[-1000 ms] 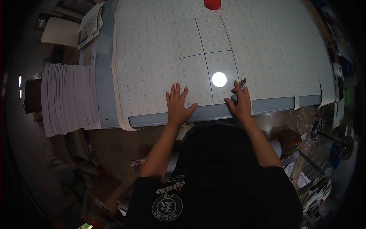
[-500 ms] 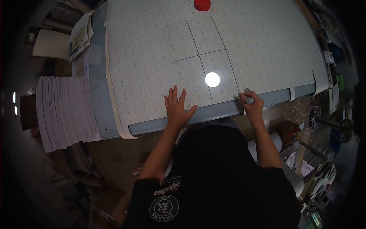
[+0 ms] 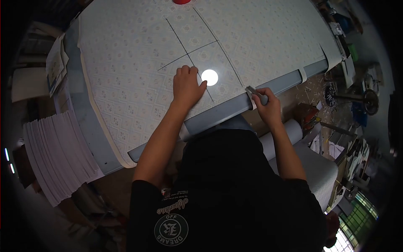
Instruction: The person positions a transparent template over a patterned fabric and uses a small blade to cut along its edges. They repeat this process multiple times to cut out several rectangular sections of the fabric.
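Observation:
A pale patterned sheet (image 3: 138, 54) with long dark lines and a crossing line lies over the grey table. My left hand (image 3: 187, 86) rests on it beside the left long line, fingers bent close together and thumb apart; the fingertips are partly hidden. At the front edge, my right hand (image 3: 268, 107) is closed around a grey utility knife (image 3: 259, 95). The tool's front end is at the near end of the right long line. A bright round reflection shows just right of my left hand.
A red round object (image 3: 181, 1) sits at the sheet's far side. To the left stands a stack of white paper (image 3: 58, 155) by the table edge (image 3: 86, 140). Rolls (image 3: 285, 132) and scraps are below at right.
My left hand has gone from spread fingers near the front edge to bent fingers farther onto the sheet. The right hand has turned, showing more of the knife. The view has shifted right.

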A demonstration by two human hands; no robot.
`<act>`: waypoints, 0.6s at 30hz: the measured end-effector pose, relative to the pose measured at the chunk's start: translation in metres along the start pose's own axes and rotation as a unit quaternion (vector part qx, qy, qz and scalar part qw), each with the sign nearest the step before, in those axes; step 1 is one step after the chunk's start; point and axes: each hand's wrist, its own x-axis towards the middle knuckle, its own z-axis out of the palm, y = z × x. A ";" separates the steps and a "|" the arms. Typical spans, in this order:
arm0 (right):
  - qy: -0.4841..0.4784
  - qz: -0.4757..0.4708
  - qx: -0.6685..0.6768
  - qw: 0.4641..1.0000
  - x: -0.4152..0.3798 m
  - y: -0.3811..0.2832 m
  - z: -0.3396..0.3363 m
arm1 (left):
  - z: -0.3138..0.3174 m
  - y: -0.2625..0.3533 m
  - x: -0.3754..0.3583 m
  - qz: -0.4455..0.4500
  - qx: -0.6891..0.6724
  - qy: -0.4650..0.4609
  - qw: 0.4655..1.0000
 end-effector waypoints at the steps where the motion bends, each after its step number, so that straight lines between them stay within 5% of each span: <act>1: 0.007 -0.030 -0.001 1.000 0.004 0.003 0.002 | 0.002 0.006 0.009 -0.002 0.012 -0.022 1.000; 18: -0.197 -0.028 -0.071 0.977 0.045 -0.003 -0.016 | -0.002 0.048 0.102 -0.101 0.144 -0.226 0.958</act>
